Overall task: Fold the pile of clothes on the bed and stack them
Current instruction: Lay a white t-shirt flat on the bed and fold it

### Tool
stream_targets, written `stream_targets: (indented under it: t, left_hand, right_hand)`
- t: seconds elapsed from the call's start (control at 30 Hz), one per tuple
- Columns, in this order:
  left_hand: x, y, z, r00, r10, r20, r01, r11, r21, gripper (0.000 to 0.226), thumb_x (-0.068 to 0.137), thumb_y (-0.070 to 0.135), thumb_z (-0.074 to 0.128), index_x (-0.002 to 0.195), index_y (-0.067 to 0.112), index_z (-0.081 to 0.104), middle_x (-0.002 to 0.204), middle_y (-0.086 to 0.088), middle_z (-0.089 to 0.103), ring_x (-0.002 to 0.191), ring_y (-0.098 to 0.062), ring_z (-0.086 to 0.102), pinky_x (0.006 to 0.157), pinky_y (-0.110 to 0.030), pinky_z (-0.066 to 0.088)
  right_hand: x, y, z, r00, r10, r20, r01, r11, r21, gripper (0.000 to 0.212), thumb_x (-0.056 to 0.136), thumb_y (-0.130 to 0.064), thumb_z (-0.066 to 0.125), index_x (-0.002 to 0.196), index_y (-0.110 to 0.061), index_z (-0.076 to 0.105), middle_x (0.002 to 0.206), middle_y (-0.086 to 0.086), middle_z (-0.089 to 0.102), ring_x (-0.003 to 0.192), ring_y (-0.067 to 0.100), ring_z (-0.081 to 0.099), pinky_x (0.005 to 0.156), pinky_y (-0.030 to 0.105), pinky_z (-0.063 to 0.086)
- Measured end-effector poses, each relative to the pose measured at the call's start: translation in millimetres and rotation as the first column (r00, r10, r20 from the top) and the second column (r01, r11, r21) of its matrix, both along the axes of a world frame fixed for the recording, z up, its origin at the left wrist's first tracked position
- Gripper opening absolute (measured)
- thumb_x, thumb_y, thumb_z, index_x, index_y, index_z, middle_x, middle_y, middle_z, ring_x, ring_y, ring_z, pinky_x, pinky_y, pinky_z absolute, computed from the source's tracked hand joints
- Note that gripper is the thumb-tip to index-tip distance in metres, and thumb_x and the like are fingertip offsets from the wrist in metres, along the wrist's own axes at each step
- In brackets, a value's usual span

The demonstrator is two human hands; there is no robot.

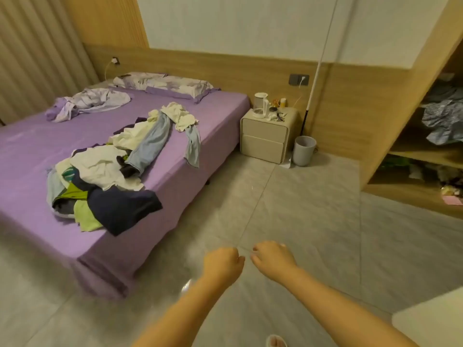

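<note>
Grey tiled floor (300, 209) underneath: left hand (223, 262) fisted, right hand (271, 259) loosely curled, close together, both holding nothing; clothes (120, 166) unfolded, well beyond to the left on bed (30, 151); nightstand (265, 136) farther.

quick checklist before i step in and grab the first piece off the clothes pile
1. Both hands free: left hand and right hand hold nothing. Ok.
2. Clothes pile within reach: hands are over the floor, apart from the bed. Not ok.
3. Path clear: bare tiles ahead. Ok.
4. Folding space: open purple sheet left of the pile. Ok.
5. Top garment loose: dark navy piece lies at the near edge; tangling cannot tell.
</note>
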State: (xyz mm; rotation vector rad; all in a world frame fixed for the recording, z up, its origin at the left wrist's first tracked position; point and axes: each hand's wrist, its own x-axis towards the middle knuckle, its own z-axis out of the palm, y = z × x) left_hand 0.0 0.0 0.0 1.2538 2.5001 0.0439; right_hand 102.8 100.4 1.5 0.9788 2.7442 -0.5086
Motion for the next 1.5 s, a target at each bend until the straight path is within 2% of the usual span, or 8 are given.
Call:
stream_targets:
  t: [0.27,0.63,0.73,0.83,1.0,1.2,1.3,1.5]
  left_hand:
    - [-1,43,-37,0.993,0.091,0.073,-0.085,0.993,-0.079,0.038,0.098,0.042,0.040,0.105,0.014,0.065,0.099,-0.005,0.068,0.091,-0.022,0.065,0.085,-0.035,0.053]
    - [-7,101,-65,0.978,0.178,0.107,-0.159,0.974,-0.163,0.038,0.098,0.040,0.040,0.103,0.013,0.067,0.096,-0.003,0.069,0.086,-0.020,0.064,0.078,-0.032,0.054]
    - [-15,110,-67,0.975,0.192,0.113,-0.172,0.970,-0.171,0.038,0.098,0.041,0.041,0.102,0.014,0.067,0.095,-0.002,0.069,0.083,-0.018,0.064,0.074,-0.029,0.053]
    - [-27,118,-71,0.970,0.201,0.140,-0.174,0.967,-0.184,0.038,0.098,0.042,0.041,0.103,0.014,0.067,0.095,-0.001,0.068,0.085,-0.017,0.065,0.078,-0.031,0.055]
    - [-66,131,-78,0.976,0.151,0.157,-0.115,0.970,-0.217,0.040,0.099,0.042,0.037,0.106,0.014,0.064,0.100,-0.003,0.068,0.089,-0.020,0.064,0.073,-0.031,0.050]
    - [-130,142,-85,0.981,0.094,0.168,-0.060,0.978,-0.198,0.040,0.099,0.042,0.037,0.111,0.014,0.063,0.104,-0.004,0.067,0.093,-0.022,0.063,0.074,-0.031,0.049]
    - [-157,151,-87,0.981,0.065,0.183,-0.027,0.979,-0.202,0.040,0.100,0.041,0.037,0.113,0.013,0.062,0.105,-0.005,0.067,0.093,-0.022,0.063,0.078,-0.033,0.052]
    - [-190,177,-89,0.978,0.016,0.206,0.030,0.975,-0.221,0.039,0.100,0.041,0.037,0.114,0.013,0.061,0.107,-0.005,0.066,0.095,-0.022,0.063,0.082,-0.034,0.052]
  right_hand:
    - [-6,41,-44,0.999,0.042,0.029,-0.039,0.996,-0.082,0.037,0.097,-0.036,0.038,0.121,-0.016,0.058,0.118,0.005,0.064,0.105,0.025,0.060,0.087,0.034,0.047]
    - [-14,121,-81,0.989,0.101,0.107,-0.080,0.981,-0.179,0.037,0.096,-0.032,0.040,0.121,-0.013,0.057,0.121,0.008,0.063,0.107,0.028,0.059,0.089,0.035,0.048]
    - [-22,130,-88,0.986,0.111,0.121,-0.086,0.977,-0.196,0.039,0.097,-0.034,0.039,0.129,-0.016,0.053,0.124,0.008,0.062,0.110,0.028,0.058,0.090,0.034,0.047]
    - [-34,136,-93,0.982,0.123,0.144,-0.091,0.974,-0.210,0.043,0.097,-0.036,0.040,0.135,-0.017,0.047,0.127,0.008,0.060,0.113,0.028,0.057,0.091,0.035,0.046]
    - [-70,149,-101,0.981,0.119,0.156,-0.086,0.975,-0.204,0.040,0.096,-0.036,0.040,0.129,-0.016,0.052,0.124,0.007,0.061,0.110,0.027,0.058,0.087,0.034,0.046]
    - [-123,167,-104,0.983,0.047,0.176,-0.011,0.980,-0.201,0.037,0.096,-0.036,0.040,0.115,-0.011,0.059,0.112,0.009,0.065,0.099,0.028,0.061,0.080,0.034,0.048]
    - [-149,179,-103,0.985,0.031,0.172,0.003,0.981,-0.194,0.033,0.096,-0.036,0.040,0.106,-0.011,0.060,0.105,0.010,0.066,0.093,0.028,0.061,0.072,0.032,0.044]
    - [-181,198,-102,0.984,0.013,0.179,0.018,0.986,-0.168,0.034,0.096,-0.035,0.040,0.112,-0.012,0.060,0.110,0.008,0.065,0.098,0.028,0.060,0.080,0.034,0.046]
